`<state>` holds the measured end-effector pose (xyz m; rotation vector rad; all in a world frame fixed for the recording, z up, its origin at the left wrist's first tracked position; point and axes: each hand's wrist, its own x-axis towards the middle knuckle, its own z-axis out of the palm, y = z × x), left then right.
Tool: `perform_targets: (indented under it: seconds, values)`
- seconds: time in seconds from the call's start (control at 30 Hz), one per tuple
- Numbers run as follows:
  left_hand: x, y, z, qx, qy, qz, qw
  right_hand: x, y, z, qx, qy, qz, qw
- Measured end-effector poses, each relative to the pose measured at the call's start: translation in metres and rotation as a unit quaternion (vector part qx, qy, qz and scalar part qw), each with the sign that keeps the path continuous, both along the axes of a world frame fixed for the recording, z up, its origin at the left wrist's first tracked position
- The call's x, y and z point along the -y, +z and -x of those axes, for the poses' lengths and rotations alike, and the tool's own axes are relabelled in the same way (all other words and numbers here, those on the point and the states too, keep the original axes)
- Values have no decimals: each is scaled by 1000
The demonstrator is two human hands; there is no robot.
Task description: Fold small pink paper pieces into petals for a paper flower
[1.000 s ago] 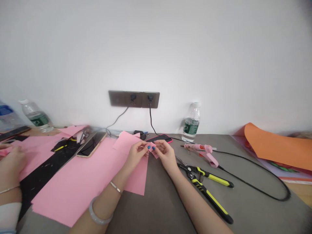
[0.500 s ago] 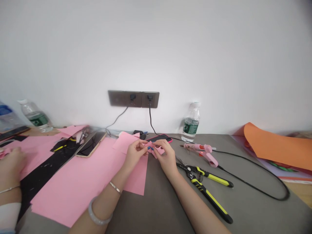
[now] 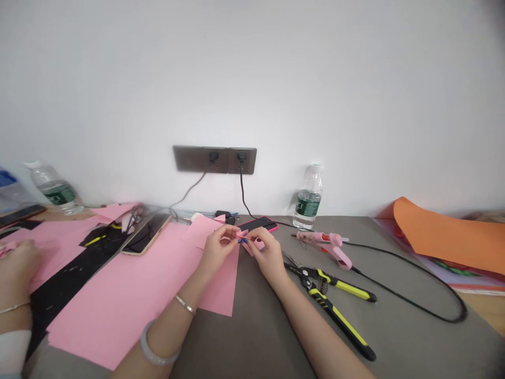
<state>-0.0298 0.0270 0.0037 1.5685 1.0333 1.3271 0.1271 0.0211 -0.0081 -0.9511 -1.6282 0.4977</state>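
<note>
My left hand and my right hand meet above the table, and the fingertips of both pinch a small folded piece of pink paper. Below my left wrist lies a large pink paper sheet, and a second pink sheet sits beyond my left hand. A black phone in a pink case lies just past my right fingers. At the far left, a co-worker's hand rests on pink paper.
Yellow-and-black pruning shears and a pink glue gun with a black cord lie to my right. Further off are a water bottle, an orange sheet, a gold-framed phone and a wall socket panel.
My hands have drawn closer together, and the pink piece between them now looks narrower and more tightly pinched. The view has shifted slightly.
</note>
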Motion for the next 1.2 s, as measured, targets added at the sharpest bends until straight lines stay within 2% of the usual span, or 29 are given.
perform_targets:
  seconds: [0.23,0.57,0.9,1.03,1.2]
  values:
    - [0,-1,0,29,-29,40,998,-5,-10,-1,-111,35,69,991]
    - [-3,-4,3,43,-35,44,997,-5,-10,0,-154,51,102,981]
    - [-2,-3,1,40,-17,54,998,-2,-6,3,-161,101,90,978]
    - [-2,-3,2,23,-6,31,999,-3,-7,3,-146,96,73,982]
    - [-2,-4,2,46,-32,31,998,-5,-9,2,-164,80,75,980]
